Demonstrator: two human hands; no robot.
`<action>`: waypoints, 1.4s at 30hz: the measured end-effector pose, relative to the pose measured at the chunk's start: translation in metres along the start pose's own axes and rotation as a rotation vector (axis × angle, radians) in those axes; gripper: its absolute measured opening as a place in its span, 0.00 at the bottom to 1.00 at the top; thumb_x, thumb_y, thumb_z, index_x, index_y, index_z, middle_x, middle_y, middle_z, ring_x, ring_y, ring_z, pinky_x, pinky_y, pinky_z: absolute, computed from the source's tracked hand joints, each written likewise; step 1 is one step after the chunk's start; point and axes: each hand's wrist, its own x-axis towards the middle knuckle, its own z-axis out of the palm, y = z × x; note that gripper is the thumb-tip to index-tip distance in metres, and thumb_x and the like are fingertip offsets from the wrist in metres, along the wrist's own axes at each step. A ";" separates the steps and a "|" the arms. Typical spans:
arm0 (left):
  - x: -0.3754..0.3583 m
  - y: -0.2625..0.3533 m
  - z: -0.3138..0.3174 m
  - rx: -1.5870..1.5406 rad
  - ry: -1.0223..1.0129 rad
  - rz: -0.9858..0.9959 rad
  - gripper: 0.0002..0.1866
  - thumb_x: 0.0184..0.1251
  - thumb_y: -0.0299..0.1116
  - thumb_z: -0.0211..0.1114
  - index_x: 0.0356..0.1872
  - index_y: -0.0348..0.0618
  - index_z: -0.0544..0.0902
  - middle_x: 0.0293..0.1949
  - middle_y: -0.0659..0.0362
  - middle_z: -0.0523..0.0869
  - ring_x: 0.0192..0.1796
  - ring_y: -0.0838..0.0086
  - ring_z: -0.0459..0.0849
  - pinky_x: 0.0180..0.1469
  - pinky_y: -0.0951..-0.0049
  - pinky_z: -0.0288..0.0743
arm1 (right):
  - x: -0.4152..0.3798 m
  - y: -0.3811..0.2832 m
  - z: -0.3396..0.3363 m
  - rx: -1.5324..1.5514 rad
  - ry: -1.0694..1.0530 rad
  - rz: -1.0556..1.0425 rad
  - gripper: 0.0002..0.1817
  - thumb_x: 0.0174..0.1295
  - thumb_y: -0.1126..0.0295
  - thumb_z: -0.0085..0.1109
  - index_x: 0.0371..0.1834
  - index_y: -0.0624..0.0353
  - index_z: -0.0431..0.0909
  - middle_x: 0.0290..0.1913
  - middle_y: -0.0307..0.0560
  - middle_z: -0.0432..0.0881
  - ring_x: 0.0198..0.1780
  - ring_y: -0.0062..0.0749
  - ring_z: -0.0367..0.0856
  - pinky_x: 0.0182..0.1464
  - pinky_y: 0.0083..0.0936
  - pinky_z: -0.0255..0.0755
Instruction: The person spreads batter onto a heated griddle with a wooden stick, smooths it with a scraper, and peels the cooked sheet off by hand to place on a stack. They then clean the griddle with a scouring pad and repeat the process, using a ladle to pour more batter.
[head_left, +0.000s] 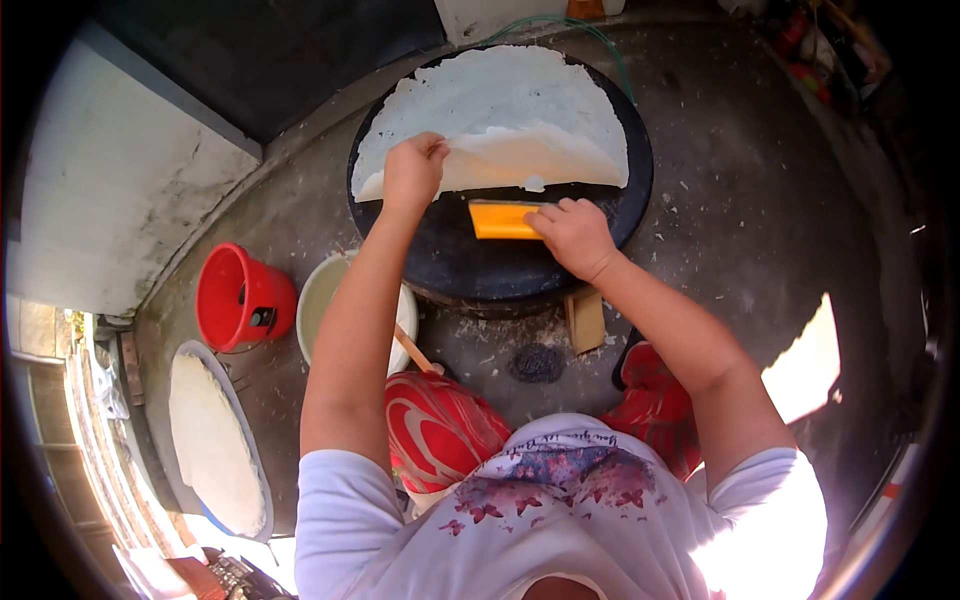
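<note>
A large round black griddle point(450, 250) stands before me. Over its far part lies a thin pale pancake point(490, 95), its near edge lifted and folded back, leaving the near side of the griddle bare. My left hand point(415, 175) pinches that raised edge at the left. In my right hand point(575, 235) is a yellow scraper point(500, 220), held just above the bare black surface near the fold. A small white scrap point(534, 184) sits at the pancake's near edge.
A red bucket point(222, 295) and a pale bucket with a wooden handle point(414, 350) in it stand at the left. Nearer, finished pale sheets point(210, 440) lie on a round board. A wooden block point(586, 322) and a dark scouring pad point(537, 363) are below the griddle.
</note>
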 end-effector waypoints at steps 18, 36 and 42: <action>0.030 0.048 -0.002 0.155 -0.071 0.342 0.08 0.54 0.27 0.60 0.35 0.37 0.82 0.32 0.48 0.82 0.38 0.55 0.80 0.42 0.64 0.73 | 0.073 -0.082 0.053 -0.002 -0.169 0.026 0.05 0.48 0.70 0.52 0.27 0.55 0.77 0.29 0.42 0.78 0.33 0.33 0.77 0.34 0.27 0.68; -0.002 0.028 -0.029 0.001 -0.111 0.017 0.12 0.54 0.32 0.64 0.37 0.35 0.82 0.30 0.51 0.85 0.34 0.70 0.84 0.39 0.74 0.74 | -0.008 0.042 0.000 -0.126 -0.011 0.038 0.07 0.48 0.70 0.49 0.31 0.51 0.74 0.27 0.38 0.72 0.30 0.31 0.74 0.33 0.27 0.68; -0.085 0.019 -0.040 0.139 -0.387 0.010 0.26 0.45 0.40 0.72 0.46 0.37 0.78 0.41 0.50 0.81 0.44 0.64 0.79 0.45 0.69 0.71 | -0.038 0.102 -0.044 -0.275 -0.051 0.151 0.09 0.47 0.70 0.53 0.34 0.47 0.76 0.30 0.33 0.76 0.35 0.28 0.76 0.34 0.27 0.67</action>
